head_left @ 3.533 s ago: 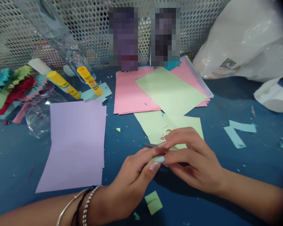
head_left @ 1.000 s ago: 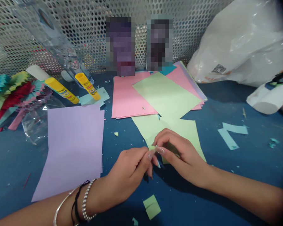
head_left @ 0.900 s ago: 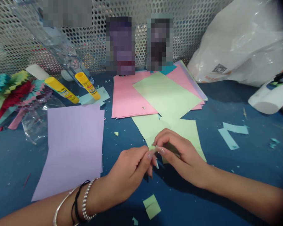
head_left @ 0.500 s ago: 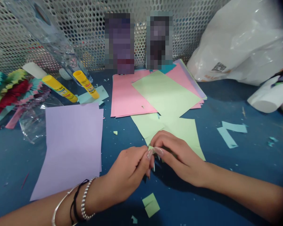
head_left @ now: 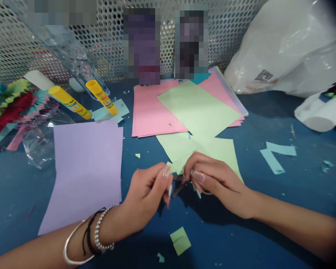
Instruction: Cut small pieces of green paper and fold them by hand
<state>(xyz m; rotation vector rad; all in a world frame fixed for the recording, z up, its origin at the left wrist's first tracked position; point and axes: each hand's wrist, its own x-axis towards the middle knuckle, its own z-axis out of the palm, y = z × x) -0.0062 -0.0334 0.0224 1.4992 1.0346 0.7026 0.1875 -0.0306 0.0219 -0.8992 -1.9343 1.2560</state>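
pulled away leftward, left hand [head_left: 145,192] pinches a green scrap [head_left: 169,164]; right hand [head_left: 222,186] grips scissors [head_left: 179,189] — blades spread, pointing toward the left fingertips [head_left: 166,170], just beside them.

Silver bangle [head_left: 65,249], black cord [head_left: 89,237], beaded bracelet [head_left: 96,232]

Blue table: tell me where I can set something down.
Bare but for tiny scraps: the table between the blue strips and right forearm, and the near patch between the green squares and that forearm. Crowded: the back left, with glue sticks, and the middle, with left hand, right hand and green sheets.
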